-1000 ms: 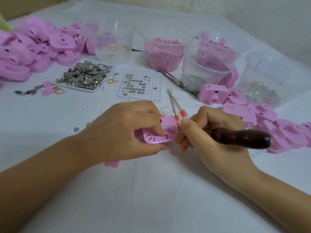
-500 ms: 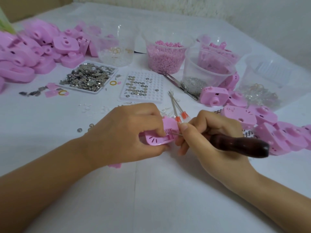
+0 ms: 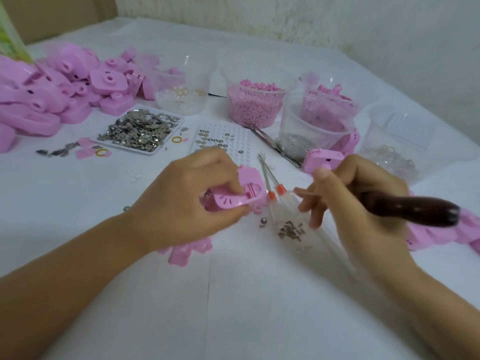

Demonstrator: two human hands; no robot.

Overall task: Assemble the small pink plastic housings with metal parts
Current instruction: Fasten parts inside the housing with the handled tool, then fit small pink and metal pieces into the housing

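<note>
In the head view, the left grip [image 3: 187, 201] has its fingers and thumb curled round a pink housing [image 3: 242, 196], pinching it just above the bench [image 3: 233, 294] with the slotted face turned up. The right grip [image 3: 363, 203] is closed round the dark wooden handle of a tool [image 3: 410, 210]; its thin metal tip [image 3: 306, 192] points toward the left grip and stands apart from the housing. Its lower fingers are looser and blurred. Between the two grips two orange-collared pins [image 3: 271, 185] lie side by side, and under the right grip's fingertips lies a small heap of metal parts [image 3: 289, 231]. Pink scraps [image 3: 192, 252] lie beneath the left grip's wrist. Just beyond the left grip is a white dimpled plate [image 3: 223, 140], and farther out a tray of metal discs [image 3: 140, 131] and a cup of pink beads [image 3: 255, 105]. Another housing [image 3: 322, 159] sits just behind the right grip, with tweezers [image 3: 275, 146] near it. Well out to the side of the left grip is a pile of housings [image 3: 46, 100].
</note>
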